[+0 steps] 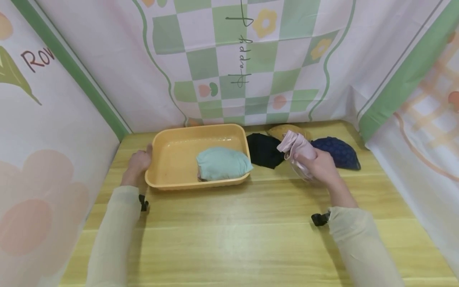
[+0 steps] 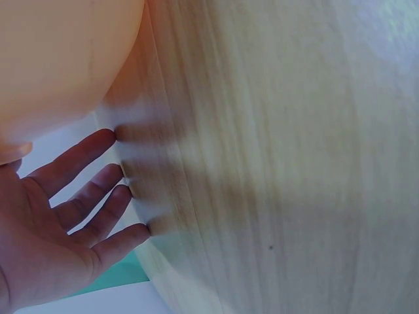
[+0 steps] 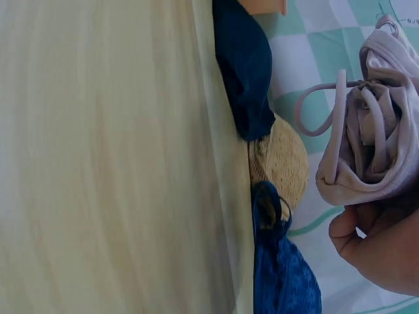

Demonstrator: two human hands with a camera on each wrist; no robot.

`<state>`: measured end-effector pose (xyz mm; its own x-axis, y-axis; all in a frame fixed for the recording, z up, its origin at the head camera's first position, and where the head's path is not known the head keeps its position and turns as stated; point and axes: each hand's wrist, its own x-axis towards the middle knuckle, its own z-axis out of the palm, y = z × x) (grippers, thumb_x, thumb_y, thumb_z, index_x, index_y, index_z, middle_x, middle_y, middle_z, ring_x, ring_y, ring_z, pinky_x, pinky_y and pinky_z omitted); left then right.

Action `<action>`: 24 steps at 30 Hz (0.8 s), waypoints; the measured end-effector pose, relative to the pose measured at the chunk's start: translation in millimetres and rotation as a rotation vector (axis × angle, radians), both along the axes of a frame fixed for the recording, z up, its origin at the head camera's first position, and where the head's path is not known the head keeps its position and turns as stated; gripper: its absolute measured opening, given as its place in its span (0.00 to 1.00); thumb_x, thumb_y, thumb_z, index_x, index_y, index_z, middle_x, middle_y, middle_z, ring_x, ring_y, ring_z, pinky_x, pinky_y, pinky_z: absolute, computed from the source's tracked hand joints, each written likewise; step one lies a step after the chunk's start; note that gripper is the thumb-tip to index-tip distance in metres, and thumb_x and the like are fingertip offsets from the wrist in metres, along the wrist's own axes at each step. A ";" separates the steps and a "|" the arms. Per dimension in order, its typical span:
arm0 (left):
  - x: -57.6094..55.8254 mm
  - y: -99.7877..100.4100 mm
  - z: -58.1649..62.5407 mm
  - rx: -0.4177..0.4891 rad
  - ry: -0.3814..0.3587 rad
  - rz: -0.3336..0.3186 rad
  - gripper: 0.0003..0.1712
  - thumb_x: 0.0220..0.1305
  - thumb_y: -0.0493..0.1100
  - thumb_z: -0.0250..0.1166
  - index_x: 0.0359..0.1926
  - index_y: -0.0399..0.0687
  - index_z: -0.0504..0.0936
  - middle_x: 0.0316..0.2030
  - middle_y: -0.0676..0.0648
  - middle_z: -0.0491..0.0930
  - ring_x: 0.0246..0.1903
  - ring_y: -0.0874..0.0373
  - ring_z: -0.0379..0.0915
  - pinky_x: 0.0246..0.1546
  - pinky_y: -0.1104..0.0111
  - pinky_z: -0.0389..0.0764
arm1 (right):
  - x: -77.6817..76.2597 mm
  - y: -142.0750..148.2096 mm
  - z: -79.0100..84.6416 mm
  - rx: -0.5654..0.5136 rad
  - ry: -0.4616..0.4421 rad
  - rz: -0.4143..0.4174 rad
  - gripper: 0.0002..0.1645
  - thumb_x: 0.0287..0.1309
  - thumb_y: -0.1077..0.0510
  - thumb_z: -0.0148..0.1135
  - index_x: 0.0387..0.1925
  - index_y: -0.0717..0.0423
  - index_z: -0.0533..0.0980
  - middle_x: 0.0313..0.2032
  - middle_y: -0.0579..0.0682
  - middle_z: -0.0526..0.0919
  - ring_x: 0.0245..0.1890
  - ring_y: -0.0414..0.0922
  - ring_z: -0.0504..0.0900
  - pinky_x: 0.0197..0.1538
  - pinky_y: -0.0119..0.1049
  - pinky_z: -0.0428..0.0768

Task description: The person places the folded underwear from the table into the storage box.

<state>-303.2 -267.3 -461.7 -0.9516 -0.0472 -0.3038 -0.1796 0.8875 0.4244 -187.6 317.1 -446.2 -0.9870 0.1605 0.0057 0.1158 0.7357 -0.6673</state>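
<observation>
In the head view my right hand [image 1: 321, 168] grips a folded pale pink bra [image 1: 300, 149], held above the table. Its thin straps hang loose in the right wrist view, where the bra [image 3: 386, 147] bunches above my thumb. My left hand [image 1: 139, 162] is at the left end of a yellow-orange plastic tray [image 1: 175, 161], thumb at the rim. The left wrist view shows its fingers [image 2: 98, 206] spread and fairly straight, tips near the table. A folded mint-green bra [image 1: 223, 163] lies in the tray's right half, one end over the rim.
Right of the tray lie a folded black bra [image 1: 264, 150], a mustard-yellow one [image 1: 285, 130] partly hidden behind, and a navy lace one [image 1: 336, 152]. The wooden table [image 1: 229, 231] meets a patterned cloth wall [image 1: 233, 107] at the back, with cloth on both sides.
</observation>
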 end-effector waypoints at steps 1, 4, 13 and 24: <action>0.2 0.1 -0.3 0.000 0.001 0.002 0.58 0.71 0.68 0.12 0.67 0.23 0.64 0.65 0.20 0.64 0.66 0.26 0.61 0.71 0.41 0.62 | -1.2 -1.7 0.4 -0.008 0.007 0.001 0.40 0.61 0.29 0.59 0.49 0.63 0.78 0.42 0.65 0.85 0.37 0.54 0.82 0.36 0.37 0.77; -0.2 -0.1 -0.1 0.004 0.001 0.005 0.58 0.71 0.68 0.12 0.67 0.23 0.64 0.65 0.20 0.64 0.66 0.26 0.62 0.71 0.41 0.62 | -4.3 -7.4 2.3 -0.036 0.012 0.000 0.39 0.61 0.30 0.59 0.48 0.63 0.78 0.42 0.65 0.85 0.37 0.53 0.82 0.35 0.36 0.77; -1.1 1.3 -0.3 -0.006 0.018 0.002 0.56 0.72 0.67 0.13 0.67 0.23 0.65 0.64 0.21 0.66 0.65 0.26 0.63 0.70 0.41 0.63 | -13.9 -25.0 5.0 -0.082 0.022 0.002 0.39 0.60 0.29 0.60 0.48 0.62 0.79 0.41 0.64 0.85 0.35 0.52 0.82 0.33 0.36 0.78; -1.5 -2.3 -3.1 0.017 0.002 0.014 0.59 0.70 0.70 0.12 0.67 0.24 0.64 0.64 0.21 0.66 0.65 0.27 0.63 0.70 0.41 0.63 | -24.6 -44.0 7.8 -0.161 0.053 0.021 0.37 0.59 0.32 0.63 0.49 0.62 0.78 0.40 0.64 0.84 0.32 0.49 0.80 0.33 0.35 0.80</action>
<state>-304.7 -269.6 -464.7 -0.9516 -0.0552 -0.3024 -0.1906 0.8777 0.4396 -212.2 273.0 -438.4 -0.9892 0.1424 0.0336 0.0628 0.6207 -0.7815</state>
